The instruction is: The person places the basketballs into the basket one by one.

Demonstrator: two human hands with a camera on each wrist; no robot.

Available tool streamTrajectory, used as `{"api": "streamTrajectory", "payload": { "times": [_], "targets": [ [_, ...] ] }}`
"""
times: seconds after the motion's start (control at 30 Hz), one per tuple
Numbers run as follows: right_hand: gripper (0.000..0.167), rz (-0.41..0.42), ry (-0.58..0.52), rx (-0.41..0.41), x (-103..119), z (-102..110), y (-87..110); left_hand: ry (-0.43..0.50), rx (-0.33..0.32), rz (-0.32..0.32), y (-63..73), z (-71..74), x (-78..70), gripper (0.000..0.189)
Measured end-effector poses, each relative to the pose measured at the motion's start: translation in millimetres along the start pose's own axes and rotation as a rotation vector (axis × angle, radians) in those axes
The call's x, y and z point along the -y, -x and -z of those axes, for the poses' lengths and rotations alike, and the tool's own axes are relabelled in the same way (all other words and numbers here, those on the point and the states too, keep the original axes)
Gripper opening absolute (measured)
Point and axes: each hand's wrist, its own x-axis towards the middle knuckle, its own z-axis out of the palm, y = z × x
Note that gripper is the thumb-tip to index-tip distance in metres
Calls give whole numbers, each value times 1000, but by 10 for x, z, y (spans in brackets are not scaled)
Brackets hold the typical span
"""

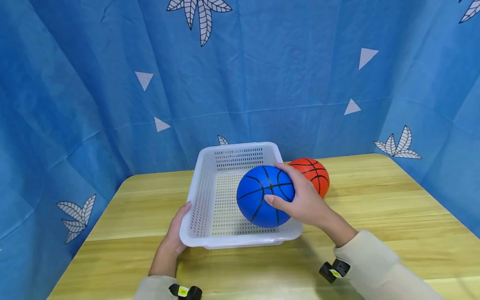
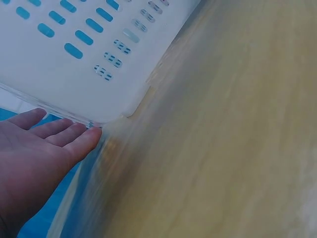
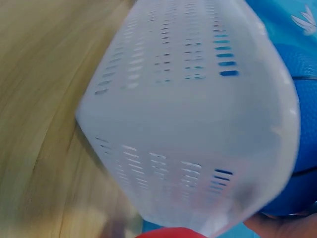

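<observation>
A blue mini basketball point(image 1: 258, 204) with black lines is over the right side of a white perforated plastic basket point(image 1: 200, 239). My right hand point(image 1: 305, 200) holds it from the right, thumb and fingers spread around it. In the right wrist view, part of the blue ball point(image 3: 302, 124) shows past the basket's rim. My left hand point(image 1: 175, 233) touches the basket's left side. The left wrist view shows this hand's fingers point(image 2: 81, 144) nearly straight against the basket's edge. An orange-red mini basketball point(image 1: 315, 177) lies right of the basket, partly hidden behind my right hand.
The basket stands on a wood-grain table point(image 1: 393, 212) with rounded far corners. Behind the table and at both sides hangs a blue curtain point(image 1: 292, 83) with white leaf and triangle prints. Each sleeve carries a small black wrist camera point(image 1: 335, 271).
</observation>
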Motion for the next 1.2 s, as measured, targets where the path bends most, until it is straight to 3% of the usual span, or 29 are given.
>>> {"api": "streamTrajectory", "payload": {
  "times": [0.3,0.47,0.77,1.2],
  "targets": [
    [81,96,302,60,62,-239,-59,-6,-26,9,12,0,-1,63],
    [81,153,407,84,26,-356,-71,-8,-24,1,11,-10,-8,62],
    [80,140,464,183,25,-439,-82,-11,-16,2,5,-17,-10,63],
    [84,151,493,210,12,-447,-96,-26,-26,3,2,11,7,62]
  ]
}}
